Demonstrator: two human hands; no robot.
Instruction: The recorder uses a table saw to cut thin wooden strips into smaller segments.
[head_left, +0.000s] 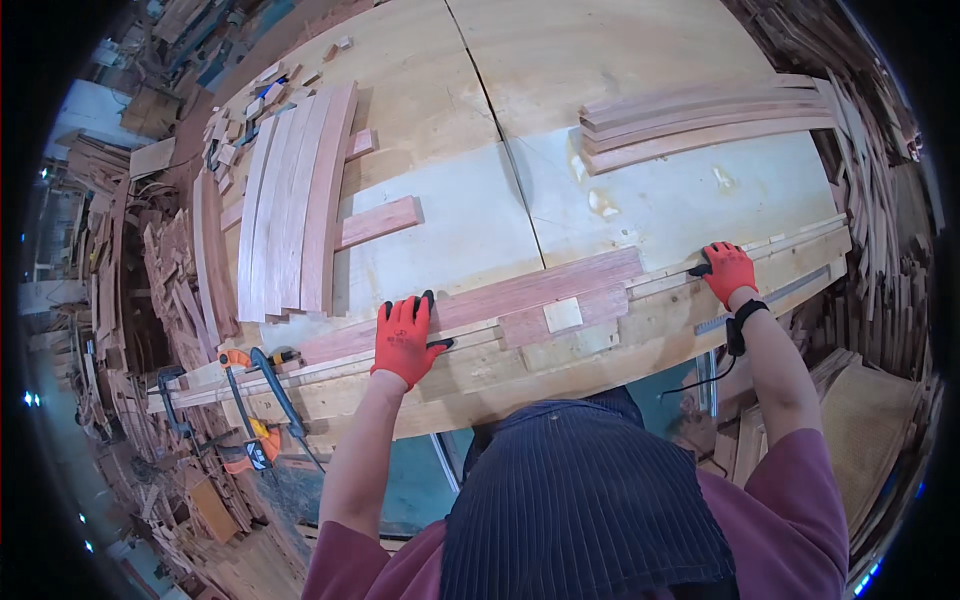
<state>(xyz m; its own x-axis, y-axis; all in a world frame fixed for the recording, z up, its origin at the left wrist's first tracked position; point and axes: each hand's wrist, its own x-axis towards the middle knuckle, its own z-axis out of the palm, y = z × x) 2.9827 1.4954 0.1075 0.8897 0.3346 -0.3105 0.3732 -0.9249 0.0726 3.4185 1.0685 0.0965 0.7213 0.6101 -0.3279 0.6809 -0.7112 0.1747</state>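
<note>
My left hand, in a red glove with black fingertips, lies over a long reddish board near the bench's front edge. Its fingers point away from me and its thumb is spread to the right, by a pale wooden strip. Further right, my gloved right hand bends its fingers over the far side of the pale strips, thumb pointing left. Between the hands, a short reddish board rests against the long one, with a small pale wood block on top.
Orange and black clamps grip the front edge at left. Several reddish boards lie across crosspieces at back left, near small offcuts. More boards are stacked at back right. A steel ruler lies at front right; wood piles surround the bench.
</note>
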